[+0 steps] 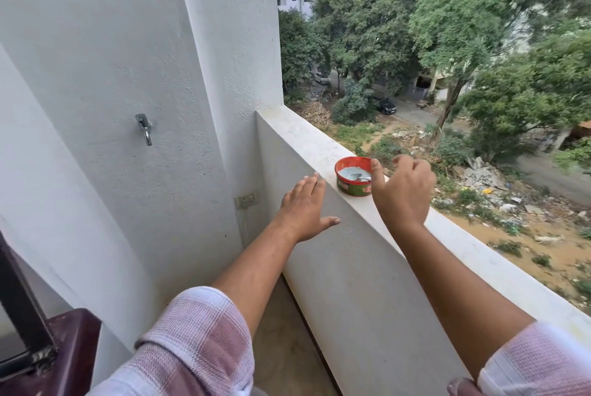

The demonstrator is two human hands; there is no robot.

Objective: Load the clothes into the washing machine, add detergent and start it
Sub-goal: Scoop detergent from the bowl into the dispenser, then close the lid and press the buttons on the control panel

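A round red-and-green detergent tub (351, 186) stands on the white parapet ledge (300, 136) of a balcony. It holds pale blue powder, and a metal spoon (360, 177) lies in it. My right hand (403, 194) is just right of the tub with its thumb against the tub's right side; its fingers are loosely curled beside the tub, not around it. My left hand (303, 207) hovers flat, fingers straight, at the ledge's inner edge left of the tub. No clothes are in view.
A metal tap (144, 127) sticks out of the white wall on the left, with a wall socket (245, 200) lower down near the corner. A dark maroon object (67, 354) sits at the bottom left. Beyond the ledge is a long drop to trees and ground.
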